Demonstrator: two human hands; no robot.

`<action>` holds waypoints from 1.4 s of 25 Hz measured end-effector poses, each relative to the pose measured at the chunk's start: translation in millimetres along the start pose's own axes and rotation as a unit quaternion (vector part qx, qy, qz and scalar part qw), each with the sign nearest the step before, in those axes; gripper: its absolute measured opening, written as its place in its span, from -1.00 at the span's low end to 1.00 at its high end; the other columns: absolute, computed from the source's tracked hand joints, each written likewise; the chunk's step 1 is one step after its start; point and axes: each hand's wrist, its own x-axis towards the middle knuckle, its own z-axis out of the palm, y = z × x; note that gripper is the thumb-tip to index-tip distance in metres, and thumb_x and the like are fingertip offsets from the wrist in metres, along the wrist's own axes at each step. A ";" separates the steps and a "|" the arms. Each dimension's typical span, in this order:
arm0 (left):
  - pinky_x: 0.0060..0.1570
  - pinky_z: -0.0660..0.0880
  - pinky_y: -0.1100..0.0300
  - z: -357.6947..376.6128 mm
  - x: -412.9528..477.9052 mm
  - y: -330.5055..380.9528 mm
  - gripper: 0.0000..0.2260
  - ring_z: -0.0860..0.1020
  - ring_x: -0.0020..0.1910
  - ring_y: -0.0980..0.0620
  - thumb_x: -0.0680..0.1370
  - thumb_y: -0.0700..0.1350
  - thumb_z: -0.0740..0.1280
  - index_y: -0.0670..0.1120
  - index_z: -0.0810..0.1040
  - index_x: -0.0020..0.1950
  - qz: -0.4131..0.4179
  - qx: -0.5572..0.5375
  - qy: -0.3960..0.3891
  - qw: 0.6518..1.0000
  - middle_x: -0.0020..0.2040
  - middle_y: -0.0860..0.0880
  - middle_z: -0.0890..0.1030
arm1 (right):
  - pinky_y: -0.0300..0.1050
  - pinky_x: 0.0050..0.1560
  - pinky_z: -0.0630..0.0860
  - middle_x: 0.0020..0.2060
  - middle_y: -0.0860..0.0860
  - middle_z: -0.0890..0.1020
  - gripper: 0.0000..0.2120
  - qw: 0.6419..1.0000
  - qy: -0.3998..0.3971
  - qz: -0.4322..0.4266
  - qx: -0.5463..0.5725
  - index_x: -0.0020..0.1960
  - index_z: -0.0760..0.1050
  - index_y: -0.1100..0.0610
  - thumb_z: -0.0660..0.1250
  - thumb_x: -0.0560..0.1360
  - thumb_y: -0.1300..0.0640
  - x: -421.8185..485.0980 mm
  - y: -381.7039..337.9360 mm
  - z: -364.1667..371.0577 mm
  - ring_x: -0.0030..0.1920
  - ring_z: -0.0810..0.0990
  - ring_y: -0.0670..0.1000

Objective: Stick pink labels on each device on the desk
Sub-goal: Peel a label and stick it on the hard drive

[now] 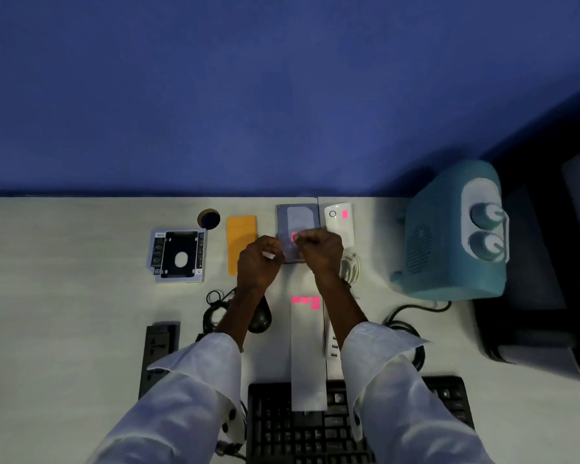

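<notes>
Matt white desk — glossy plastic heater, metal drive, cloth sleeves.

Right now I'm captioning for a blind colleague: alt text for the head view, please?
Both hands, left hand and right hand, press a pink label onto a grey drive; the white device beside it is already labelled.

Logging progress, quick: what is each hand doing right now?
Left hand: closed, pinching a small clear piece.
Right hand: closed, fingertips at the pink label on the hard drive.

Blue wall behind white desk
</notes>
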 end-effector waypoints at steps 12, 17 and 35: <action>-0.21 0.49 0.38 29.2 29.9 -4.7 -0.90 0.63 -0.17 0.10 0.44 -0.16 0.45 -0.03 0.63 -0.06 0.048 0.097 0.005 0.994 -0.13 0.05 0.69 | -0.13 -0.05 0.53 -0.03 0.11 0.70 -0.76 0.982 0.021 -0.062 -0.177 -0.03 0.63 0.19 0.46 0.46 0.02 72.7 -14.7 37.4 0.02 0.67 0.12; -0.13 0.57 0.19 28.3 26.4 -3.6 -0.86 0.63 -0.14 0.04 0.44 -0.18 0.46 -0.12 0.62 -0.03 0.091 0.068 0.009 0.993 -0.12 -0.05 0.69 | -0.03 0.06 0.54 0.11 0.14 0.65 -0.64 0.964 0.026 -0.048 -0.259 0.18 0.52 0.23 0.39 0.51 0.00 79.1 -21.8 39.8 0.15 0.61 0.16; -0.03 0.57 0.14 32.0 25.3 -5.3 -0.80 0.63 -0.09 -0.03 0.44 -0.15 0.48 -0.19 0.62 0.01 0.053 0.058 -0.004 0.997 -0.07 -0.12 0.68 | -0.13 0.17 0.46 0.17 0.16 0.62 -0.46 0.979 0.001 -0.026 -0.200 0.22 0.50 0.27 0.50 0.43 -0.09 83.6 -9.4 37.0 0.21 0.57 0.13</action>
